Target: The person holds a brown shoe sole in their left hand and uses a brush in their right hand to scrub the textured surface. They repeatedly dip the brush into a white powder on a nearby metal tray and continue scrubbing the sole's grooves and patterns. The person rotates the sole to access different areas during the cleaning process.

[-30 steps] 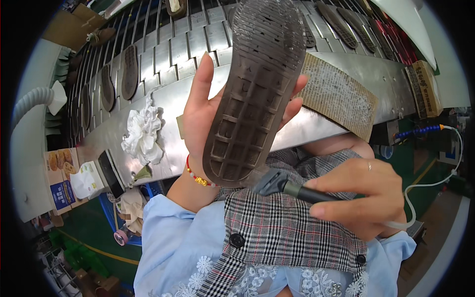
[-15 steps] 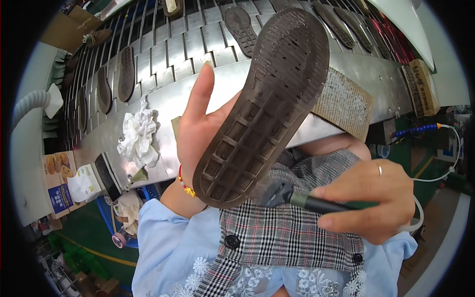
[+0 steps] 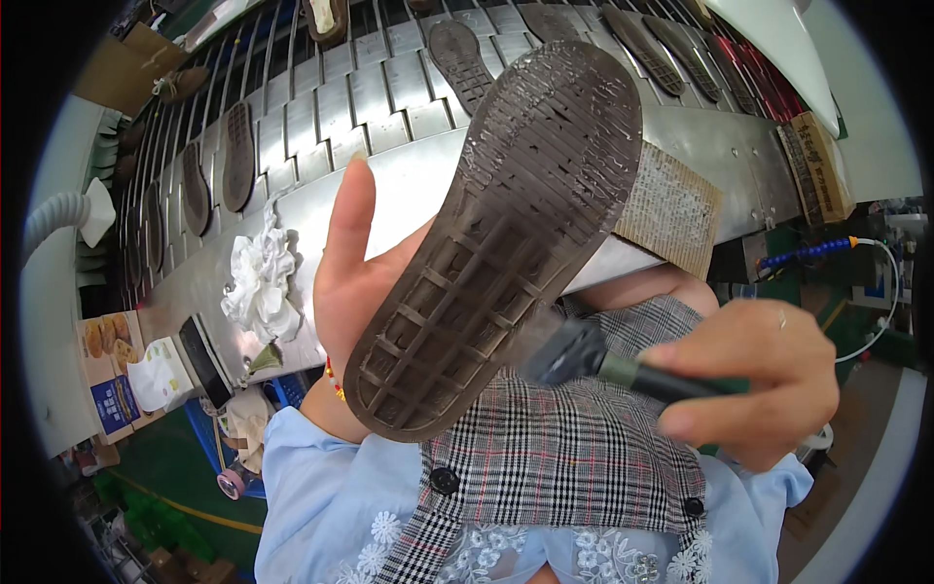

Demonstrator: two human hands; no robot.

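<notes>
The left hand (image 3: 365, 282) holds a dark brown ridged rubber shoe sole (image 3: 506, 234) upright; just right of its near end, the right hand (image 3: 759, 375) grips a blurred dark-handled brush (image 3: 593, 358).

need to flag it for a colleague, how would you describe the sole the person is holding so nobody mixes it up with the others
Start at the slatted metal conveyor running across the top, with dark soles lying flat in rows. In front of it, the left hand holds up one brown sole. Unlike the rest it is lifted off the belt, tread facing the camera, with a brush in the right hand beside it.
</notes>
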